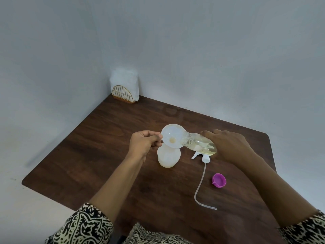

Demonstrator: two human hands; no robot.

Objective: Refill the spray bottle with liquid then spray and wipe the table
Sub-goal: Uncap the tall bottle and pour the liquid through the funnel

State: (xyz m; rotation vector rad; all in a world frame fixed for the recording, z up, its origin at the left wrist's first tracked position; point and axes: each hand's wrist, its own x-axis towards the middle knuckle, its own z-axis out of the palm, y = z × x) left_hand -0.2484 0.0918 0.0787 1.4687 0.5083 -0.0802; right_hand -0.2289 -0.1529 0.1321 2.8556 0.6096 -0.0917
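A white translucent spray bottle [168,158] stands uncapped on the dark wooden table [98,155]. A pale funnel [173,136] sits in its neck, and my left hand [145,143] pinches the funnel's left rim. My right hand [230,146] grips a clear refill bottle [198,142] of yellowish liquid, tipped nearly flat with its mouth over the funnel. Liquid pools at the funnel's centre. The white spray head [202,156] with its long dip tube lies on the table to the right of the spray bottle.
A purple cap [219,180] lies open side up on the table at the right. At the far corner against the wall stands a gold wire holder with white napkins [124,88]. My patterned sleeves show at the bottom edge.
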